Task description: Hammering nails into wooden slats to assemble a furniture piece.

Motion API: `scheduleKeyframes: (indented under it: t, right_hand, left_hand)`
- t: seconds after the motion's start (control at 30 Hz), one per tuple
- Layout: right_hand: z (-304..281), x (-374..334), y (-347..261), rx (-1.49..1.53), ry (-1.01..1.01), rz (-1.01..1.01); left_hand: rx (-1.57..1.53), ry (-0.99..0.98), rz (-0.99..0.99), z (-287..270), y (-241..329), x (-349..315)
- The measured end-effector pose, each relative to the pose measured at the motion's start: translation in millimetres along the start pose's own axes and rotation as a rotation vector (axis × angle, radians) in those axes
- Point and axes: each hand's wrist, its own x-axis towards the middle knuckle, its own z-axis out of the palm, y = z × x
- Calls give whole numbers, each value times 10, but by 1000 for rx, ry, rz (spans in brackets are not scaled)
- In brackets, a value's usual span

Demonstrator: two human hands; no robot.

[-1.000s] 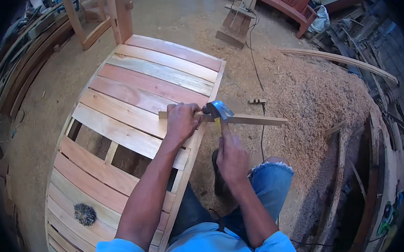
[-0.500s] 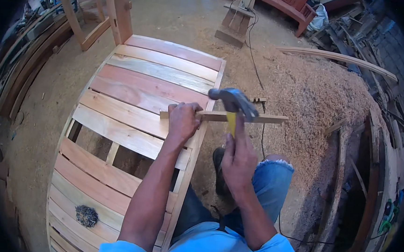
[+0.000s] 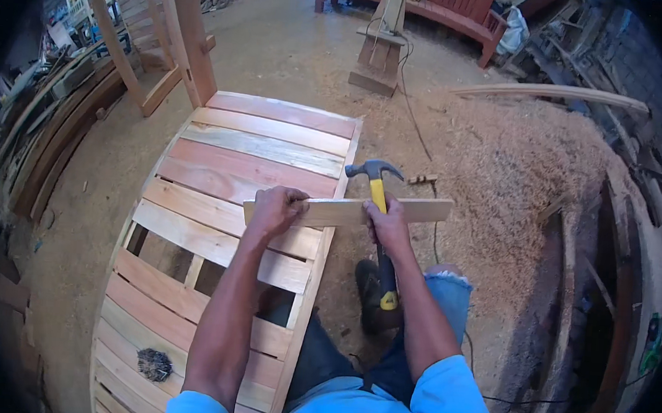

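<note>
My left hand (image 3: 273, 210) is closed on the left end of a narrow wooden slat (image 3: 330, 213), above the slatted wooden panel (image 3: 267, 129). My right hand (image 3: 389, 227) grips a claw hammer (image 3: 378, 191) by its yellow and black handle, its head up and its butt hanging down. The right fingers also lie against the slat; whether they pinch it, I cannot tell. The slat reaches past the panel's right edge over the floor. Between the panel's boards is a wide gap (image 3: 162, 254) with a cross-piece showing below.
A small heap of dark thin bits (image 3: 153, 364) lies on the panel's near boards. Wood shavings (image 3: 525, 174) cover the floor at the right, near stacked timber. A cable (image 3: 414, 112) runs from a wooden stand (image 3: 377, 60). A red bench (image 3: 444, 19) stands behind.
The slat has been turned so its broad face shows, and has come nearer me with my left hand. The hammer has swung upright, its handle end now visible below my right hand.
</note>
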Motion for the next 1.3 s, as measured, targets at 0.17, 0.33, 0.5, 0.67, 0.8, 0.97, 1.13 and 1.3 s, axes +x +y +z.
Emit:
scheduleKeyframes:
  t: [0.17,0.33,0.5,0.67,0.8,0.97,1.13,1.3]
  right_hand:
    - [322,-1,-7,41,5,-108]
    - [479,265,331,-167,134,-210]
    - [578,175,361,-206,240,-277]
    - [537,-80,-137,209,76,93]
    - [447,-69,-128,210,86,84]
    - [445,-44,-110,189,82,62]
    - [411,-48,-103,214,56,57]
    - [398,-99,-186,288,-40,90]
  left_hand:
    - [-180,-63,67,-95,-430,12]
    - [-98,87,207,112,-583,41]
    - [-111,247,226,237,-608,-85]
    - [20,255,254,202,-648,-188]
    - [29,274,232,257,-463,-141]
    - [216,237,250,296,-425,-134]
    - [241,196,278,252,-275,-219]
    - [273,121,335,217,-235,-307]
